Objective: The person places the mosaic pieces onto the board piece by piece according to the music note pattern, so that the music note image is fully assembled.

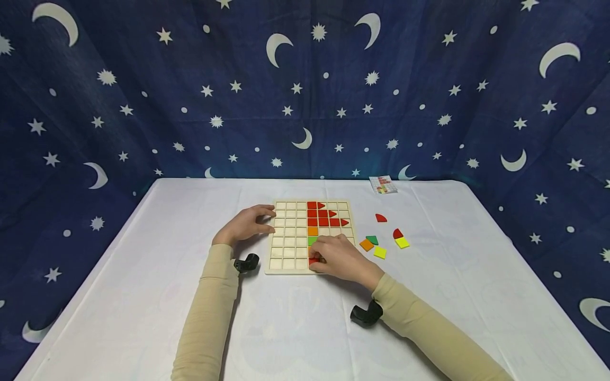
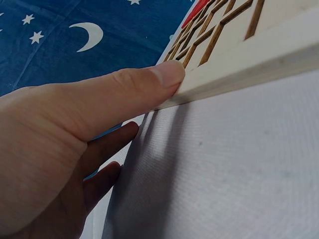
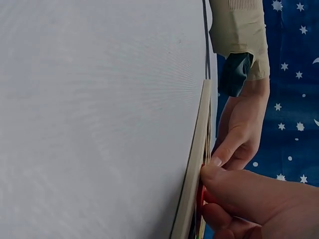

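A pale wooden grid board (image 1: 288, 242) lies flat on the white-covered table. My left hand (image 1: 245, 223) rests against the board's left edge, thumb (image 2: 169, 73) touching its rim and fingers loosely bent. Over the near right part of the board, my right hand (image 1: 344, 257) pinches a red tile (image 1: 312, 261) at the bottom row. Its fingers hide part of that tile and nearby cells. Red squares and pointed red pieces (image 1: 323, 214) fill parts of the top three rows. Below them sit an orange square (image 1: 312, 231) and a green piece (image 1: 312, 241).
Right of the board lie loose pieces: an orange square (image 1: 366, 245), a green piece (image 1: 372, 240), yellow squares (image 1: 379, 252) and red quarter-rounds (image 1: 380, 217). A small pattern card (image 1: 383, 184) lies at the back of the table. A dark star-patterned cloth (image 1: 305, 95) hangs behind.
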`<state>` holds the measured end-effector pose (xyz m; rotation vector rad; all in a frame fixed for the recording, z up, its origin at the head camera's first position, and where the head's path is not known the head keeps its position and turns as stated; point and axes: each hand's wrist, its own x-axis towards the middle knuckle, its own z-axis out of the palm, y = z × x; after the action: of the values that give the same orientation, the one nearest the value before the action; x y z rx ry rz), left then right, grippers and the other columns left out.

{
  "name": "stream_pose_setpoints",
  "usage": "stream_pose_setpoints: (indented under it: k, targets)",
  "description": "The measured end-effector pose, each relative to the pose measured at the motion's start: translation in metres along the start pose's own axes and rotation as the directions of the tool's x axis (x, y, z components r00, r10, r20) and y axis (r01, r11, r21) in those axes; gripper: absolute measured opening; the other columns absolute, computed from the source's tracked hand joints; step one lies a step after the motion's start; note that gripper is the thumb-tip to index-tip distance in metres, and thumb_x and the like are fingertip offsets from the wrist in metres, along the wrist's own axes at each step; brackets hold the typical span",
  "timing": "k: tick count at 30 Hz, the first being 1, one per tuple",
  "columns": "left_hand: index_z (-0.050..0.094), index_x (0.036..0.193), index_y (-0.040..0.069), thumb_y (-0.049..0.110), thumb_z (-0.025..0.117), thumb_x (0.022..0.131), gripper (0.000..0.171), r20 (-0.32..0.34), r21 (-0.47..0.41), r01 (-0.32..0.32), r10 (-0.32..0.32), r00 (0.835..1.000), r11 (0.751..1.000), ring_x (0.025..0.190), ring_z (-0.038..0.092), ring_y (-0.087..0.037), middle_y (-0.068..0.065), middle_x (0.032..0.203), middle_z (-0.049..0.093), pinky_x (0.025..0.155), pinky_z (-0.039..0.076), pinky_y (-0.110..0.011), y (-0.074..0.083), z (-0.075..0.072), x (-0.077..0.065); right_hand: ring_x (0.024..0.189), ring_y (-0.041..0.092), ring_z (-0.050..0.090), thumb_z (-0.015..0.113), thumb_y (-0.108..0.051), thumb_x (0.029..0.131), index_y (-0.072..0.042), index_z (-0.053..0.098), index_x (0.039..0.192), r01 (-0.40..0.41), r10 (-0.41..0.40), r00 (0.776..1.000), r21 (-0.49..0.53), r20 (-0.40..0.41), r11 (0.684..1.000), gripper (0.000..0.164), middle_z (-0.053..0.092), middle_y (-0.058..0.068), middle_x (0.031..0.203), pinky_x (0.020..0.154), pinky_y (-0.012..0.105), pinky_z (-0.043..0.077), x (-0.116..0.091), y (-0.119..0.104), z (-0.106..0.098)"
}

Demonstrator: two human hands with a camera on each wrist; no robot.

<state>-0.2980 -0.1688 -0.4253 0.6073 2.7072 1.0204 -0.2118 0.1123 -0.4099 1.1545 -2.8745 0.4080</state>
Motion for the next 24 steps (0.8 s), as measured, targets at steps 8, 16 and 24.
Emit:
stream_pose_setpoints:
  k: [8, 16, 24]
  targets:
    - [0.060, 0.131, 0.002, 0.023, 0.076, 0.087, 0.051, -0.003, 0.003, -0.001, 0.001, 1.000, 1.000, 0.142, 0.032, -0.032, -0.012, 0.150, 0.043, 0.117, 0.027, -0.046, -0.0002, -0.0006, -0.0006, 0.079, 0.010, 0.055, 0.076, -0.028, 0.085, -0.019, 0.071, 0.089, -0.001, 0.001, 1.000, 0.027, 0.010, 1.000, 0.011, 0.060, -0.009, 0.084, 0.072, 0.033, 0.040, 0.0009, -0.0011, -0.0009]
    - [0.060, 0.131, 0.003, 0.023, 0.076, 0.087, 0.051, -0.001, -0.005, 0.004, -0.004, 1.000, 1.000, 0.142, 0.032, -0.031, -0.012, 0.151, 0.042, 0.117, 0.028, -0.046, 0.0002, -0.0005, -0.0005, 0.078, 0.009, 0.054, 0.076, -0.028, 0.085, -0.019, 0.072, 0.090, -0.006, 0.006, 1.000, 0.035, 0.019, 0.999, 0.011, 0.060, -0.010, 0.084, 0.071, 0.032, 0.040, 0.0011, -0.0004, -0.0011]
    - [0.061, 0.130, 0.003, 0.023, 0.077, 0.086, 0.051, -0.006, 0.000, 0.006, -0.006, 1.000, 1.000, 0.142, 0.032, -0.031, -0.012, 0.150, 0.043, 0.116, 0.028, -0.046, 0.0007, -0.0005, -0.0012, 0.075, 0.009, 0.052, 0.076, -0.026, 0.084, -0.019, 0.071, 0.088, -0.003, 0.003, 1.000, 0.036, 0.012, 0.999, 0.010, 0.057, -0.010, 0.081, 0.070, 0.032, 0.039, 0.0015, -0.0007, -0.0009]
